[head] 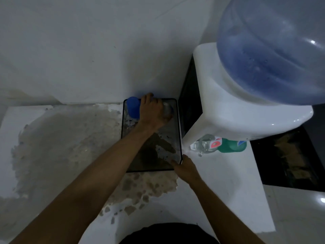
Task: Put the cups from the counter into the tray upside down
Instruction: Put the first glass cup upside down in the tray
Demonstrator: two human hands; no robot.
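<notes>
A dark-rimmed rectangular tray (178,120) lies on the counter against the wall. A blue cup (133,106) stands upside down in the tray's far left corner. My left hand (152,111) reaches into the far end of the tray and is closed over a clear cup (168,108) beside the blue one; most of that cup is hidden by my fingers. My right hand (186,169) grips the tray's near right corner.
A white water dispenser (228,103) with a large blue bottle (274,50) stands right of the tray. A clear cup (204,143) and a green cup (232,146) lie under its taps. The counter (61,147) has worn brown patches. A dark panel (288,159) sits at right.
</notes>
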